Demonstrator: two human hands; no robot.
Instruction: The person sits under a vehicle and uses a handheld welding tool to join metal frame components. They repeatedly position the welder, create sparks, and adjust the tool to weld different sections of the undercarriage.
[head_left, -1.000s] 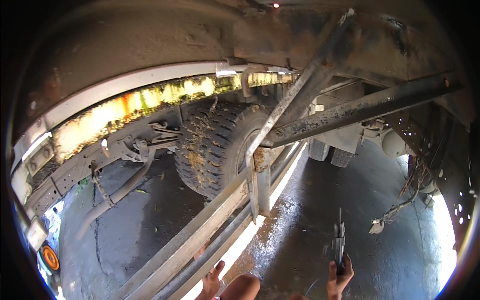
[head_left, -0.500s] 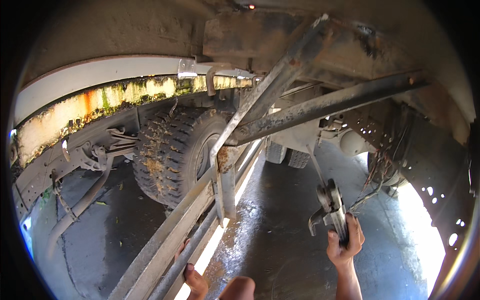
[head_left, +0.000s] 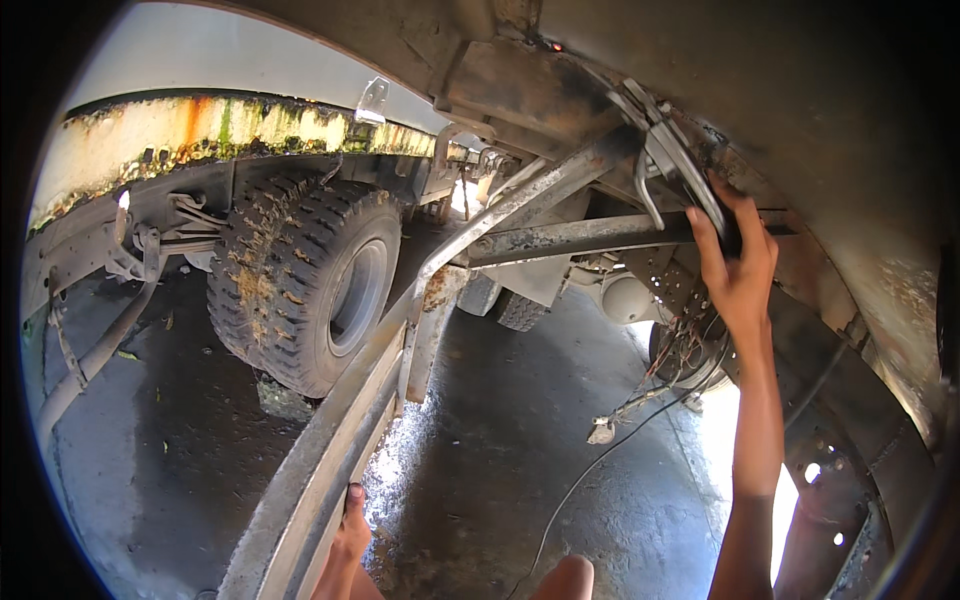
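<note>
Above wet floor [head_left: 500, 450], right fingers [head_left: 743, 208] clasp the metal tool [head_left: 683, 165]. Left hand [head_left: 350, 528], grip unclear, touches the rail [head_left: 320, 455]; I'd brace there.

left hand [head_left: 350, 530]: fingers hidden behind rail [head_left: 290, 510], grip unclear | right hand [head_left: 742, 275]: covers handle of metal tool [head_left: 668, 150] | tool tip: lost against dark metal, contact untellable | both forearms [head_left: 758, 430], knee [head_left: 567, 580], rail, cable [head_left: 570, 495]: cut off by lower edge | far tyres [head_left: 522, 313]: partly hidden behind grey panel [head_left: 520, 275]

The head-worn fisheye faces forward and down, near both hands [head_left: 741, 270].
</note>
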